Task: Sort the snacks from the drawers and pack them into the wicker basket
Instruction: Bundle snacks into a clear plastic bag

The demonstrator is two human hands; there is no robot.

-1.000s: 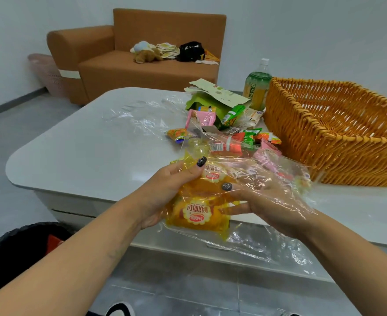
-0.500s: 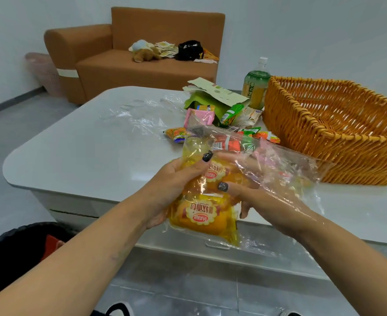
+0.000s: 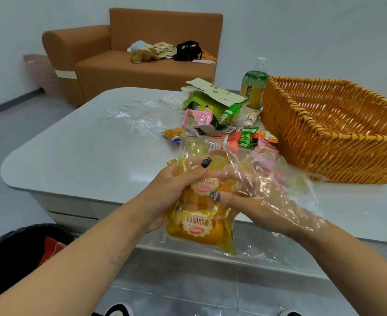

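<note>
I see the clear plastic bag [image 3: 268, 190] held up over the near edge of the white table [image 3: 78, 160], with yellow bread packets [image 3: 199, 226] inside it. The left hand [image 3: 172, 195] grips the bag's left side, thumb curled over the top of the packets. The right hand [image 3: 256, 208] is under the film on the other side, its thumb pressing on the upper packet; the plastic covers its fingers, so I cannot tell exactly how they curl, but it holds the bag and packets from the right.

Just behind the bag lies a heap of small snacks [image 3: 231, 135] in pink, green, orange and red wrappers, next to a torn green box [image 3: 208, 99]. The wicker basket [image 3: 338, 142] stands on the table to the right of the heap, well apart from the hands. A green drink bottle [image 3: 254, 85] stands at the basket's far left corner. Another sheet of clear plastic [image 3: 131, 115] lies flat on the table to the left of the snacks.

Beyond the table is a brown sofa [image 3: 124, 65] with a plush toy [image 3: 142, 52] and a black bag [image 3: 186, 51] on its seat. A black bin [image 3: 12, 254] sits at lower left.
</note>
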